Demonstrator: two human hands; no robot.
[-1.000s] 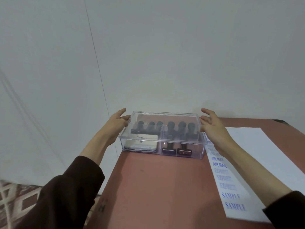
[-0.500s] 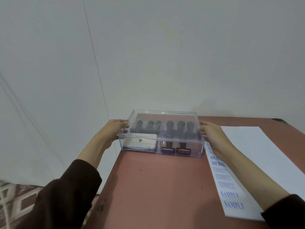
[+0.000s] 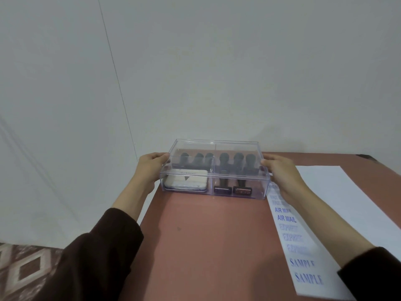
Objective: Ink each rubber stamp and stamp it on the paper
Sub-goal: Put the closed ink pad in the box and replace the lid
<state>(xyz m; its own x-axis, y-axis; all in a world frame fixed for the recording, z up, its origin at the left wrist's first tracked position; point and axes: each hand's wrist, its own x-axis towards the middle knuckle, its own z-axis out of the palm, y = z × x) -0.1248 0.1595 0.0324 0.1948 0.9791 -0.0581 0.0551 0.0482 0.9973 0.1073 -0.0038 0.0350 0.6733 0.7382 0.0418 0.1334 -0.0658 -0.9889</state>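
Note:
A clear plastic box (image 3: 238,194) with a clear lid (image 3: 214,146) stands at the back left of the reddish table. Inside, several black-handled rubber stamps (image 3: 238,168) stand upright, and a white ink pad case (image 3: 185,181) lies in the left compartment. My left hand (image 3: 149,170) grips the box's left end near the lid. At the right end my right hand (image 3: 280,172) grips the lid edge. A white sheet of paper (image 3: 338,198) lies to the right, its left edge printed with blue AIR MAIL, EXPRESS and SAMPLE stamp marks (image 3: 286,218).
The reddish table (image 3: 206,246) ends just left of the box, above a patterned floor (image 3: 26,272). A plain white wall (image 3: 217,72) rises directly behind the box. My right forearm crosses the stamped edge of the paper.
Both hands moved in from open beside the box to gripping its two ends. The lid now sits slightly higher over the box than before.

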